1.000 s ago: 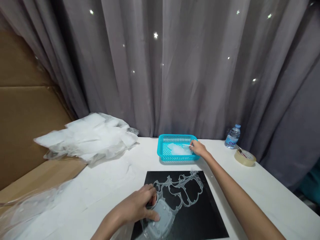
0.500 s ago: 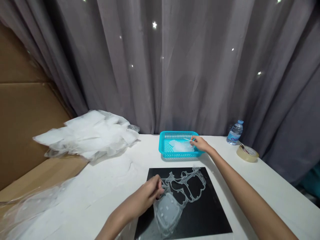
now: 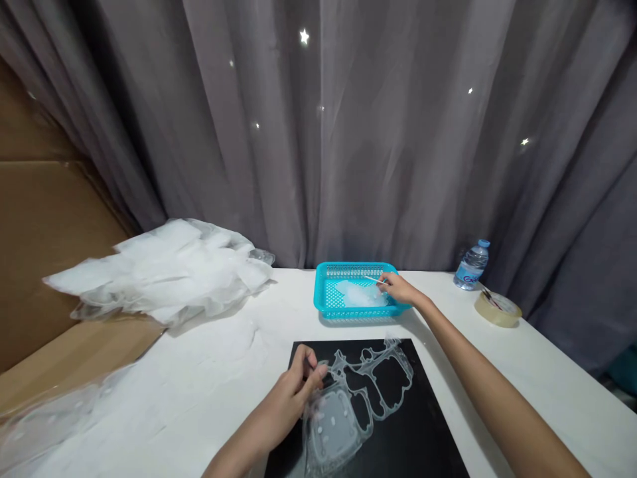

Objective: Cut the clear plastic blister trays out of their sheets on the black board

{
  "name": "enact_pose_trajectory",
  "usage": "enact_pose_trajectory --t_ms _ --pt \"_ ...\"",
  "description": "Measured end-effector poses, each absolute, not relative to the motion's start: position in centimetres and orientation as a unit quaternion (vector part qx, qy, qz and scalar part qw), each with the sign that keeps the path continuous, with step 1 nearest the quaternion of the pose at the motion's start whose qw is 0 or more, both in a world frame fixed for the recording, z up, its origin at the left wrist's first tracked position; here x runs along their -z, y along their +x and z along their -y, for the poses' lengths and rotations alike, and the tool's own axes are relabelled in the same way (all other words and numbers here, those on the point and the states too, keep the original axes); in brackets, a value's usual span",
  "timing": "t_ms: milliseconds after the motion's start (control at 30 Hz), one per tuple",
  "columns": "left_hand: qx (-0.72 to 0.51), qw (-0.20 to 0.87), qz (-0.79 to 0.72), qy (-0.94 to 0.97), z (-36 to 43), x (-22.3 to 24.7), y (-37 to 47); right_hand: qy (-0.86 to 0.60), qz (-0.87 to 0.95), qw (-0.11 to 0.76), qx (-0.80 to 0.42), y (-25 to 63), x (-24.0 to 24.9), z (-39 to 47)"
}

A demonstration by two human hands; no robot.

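A clear plastic sheet (image 3: 365, 392) with cut-out openings lies over a black mat (image 3: 413, 438). At its near left part is a frosted, rounded panel (image 3: 332, 421) with small pale spots. My left hand (image 3: 298, 388) pinches the sheet's left edge between thumb and fingers, just above the mat. Beyond the mat stands a blue perforated basket (image 3: 318, 295) with whitish translucent pieces (image 3: 359, 294) inside. My right hand (image 3: 398, 289) reaches over the basket's right side, its fingers closed on a thin white stick (image 3: 374, 279); the fingertips are partly hidden.
On the left, a heap of white filmy sheets (image 3: 179, 265) sits by a cardboard box (image 3: 44, 232). More clear film (image 3: 54, 418) lies at the near left. A water bottle (image 3: 472, 267) and a tape roll (image 3: 497, 311) stand at the right before the grey curtain (image 3: 388, 166).
My left hand's fingers have shifted along the sheet's edge, and the frosted panel lies a little differently. My right hand stays over the basket with the stick. The view has moved slightly.
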State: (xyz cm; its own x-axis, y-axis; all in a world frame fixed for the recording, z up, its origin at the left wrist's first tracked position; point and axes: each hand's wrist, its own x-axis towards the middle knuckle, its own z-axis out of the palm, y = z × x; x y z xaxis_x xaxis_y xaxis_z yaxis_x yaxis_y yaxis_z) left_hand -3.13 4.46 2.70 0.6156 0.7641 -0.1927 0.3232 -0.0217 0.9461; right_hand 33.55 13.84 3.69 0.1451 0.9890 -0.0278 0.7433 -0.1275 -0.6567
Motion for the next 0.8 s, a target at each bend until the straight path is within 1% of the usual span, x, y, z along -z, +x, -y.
enact_pose_trajectory --t_ms 267,400,467,600,700,800 --pt "-0.132 0.648 -0.343 0.667 -4.5 -3.3 -2.9 -0.752 0.592 0.224 -0.183 34.2 -3.4 -12.9" --pt "-0.112 0.644 -0.339 0.676 -4.3 -4.2 -2.6 -0.773 0.578 0.227 -0.128 33.7 -3.8 -11.8" --pt "-0.106 0.636 -0.336 0.687 -4.2 -4.6 -2.6 -0.778 0.569 0.252 -0.087 33.2 -4.2 -11.1" --pt "-0.11 0.62 -0.325 0.706 -4.0 -4.8 -2.3 -0.758 0.557 0.339 -0.005 32.1 -5.5 -9.2" --pt "-0.111 0.624 -0.316 0.706 -3.8 -4.4 -2.0 -0.708 0.587 0.393 0.005 30.7 -6.3 -6.7" --pt "-0.112 0.63 -0.317 0.7 -3.8 -4.0 -1.9 -0.65 0.626 0.431 -0.021 28.9 -6.5 -3.1"
